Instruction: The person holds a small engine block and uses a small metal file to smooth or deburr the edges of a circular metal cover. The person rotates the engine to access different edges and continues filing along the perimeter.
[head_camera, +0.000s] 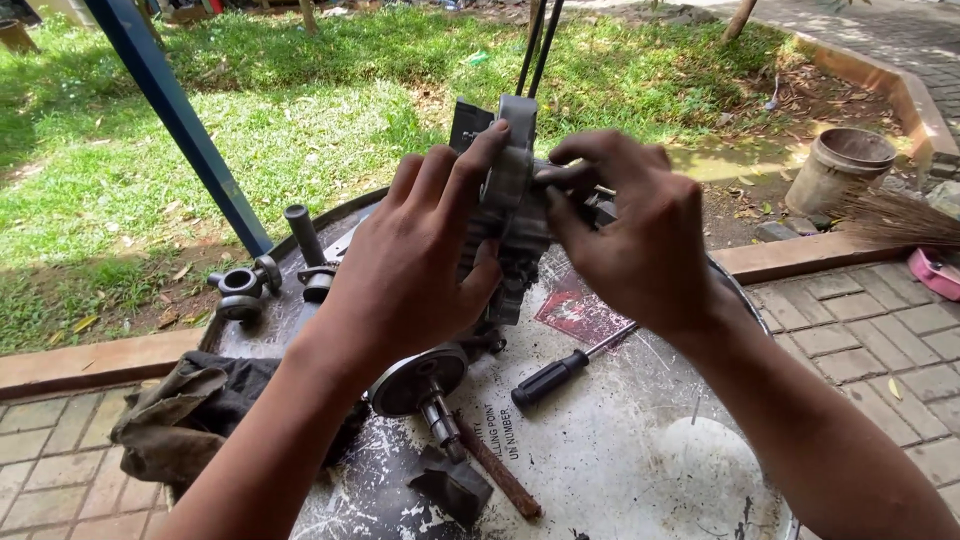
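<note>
A grey metal engine casing (512, 195) is held upright above the round white table (640, 450), clamped between both hands: left hand (415, 265) gripping its near face, right hand (625, 230) pinched on its side. A black-handled screwdriver (560, 372) and a flywheel shaft (425, 385) are seen on the table below.

Outdoor site, daylight: sunlit grass (250, 110) lies beyond a brick-paved floor (870, 340) edged by a low kerb (90, 362). A blue post (175, 115) slants up at left, and a round drum top (640, 460), white and scuffed, serves as the work surface. A grey bucket (838, 168) stands on bare soil at right, near a broom (905, 215).
</note>
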